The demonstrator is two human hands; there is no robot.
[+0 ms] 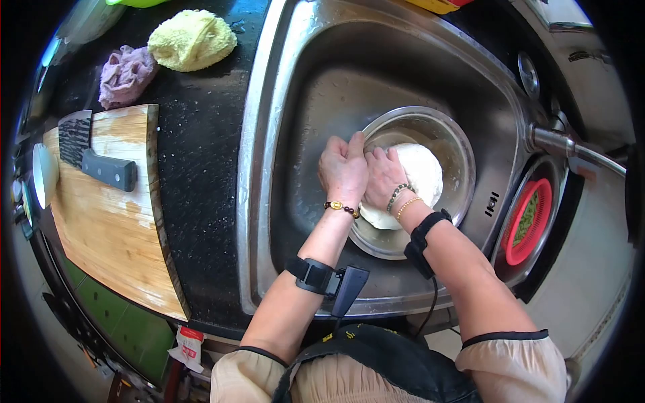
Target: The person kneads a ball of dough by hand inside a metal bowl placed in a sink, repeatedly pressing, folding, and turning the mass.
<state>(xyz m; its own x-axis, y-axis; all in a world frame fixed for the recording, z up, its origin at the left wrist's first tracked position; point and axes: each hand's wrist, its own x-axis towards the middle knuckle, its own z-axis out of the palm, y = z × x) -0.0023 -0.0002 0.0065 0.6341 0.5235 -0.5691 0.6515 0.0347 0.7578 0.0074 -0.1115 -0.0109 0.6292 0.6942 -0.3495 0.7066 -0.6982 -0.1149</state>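
A round metal bowl [463,151] stands in the steel sink [322,87], with a large white lump [421,176] in it, soft-looking like dough. My right hand [385,176] lies on the left part of the lump, its fingers bent against the surface; whether it grips any of it is hidden. At the bowl's left rim is my left hand [344,168], its fingers curled closed round the rim. A paler part of the lump shows below my right wrist.
Left of the sink, a cleaver [107,169] rests on a wooden board [101,215]. Yellow [193,41] and purple cloths [126,75] lie behind it. At the right are the faucet [561,141] and a red basket [512,235] holding green pieces.
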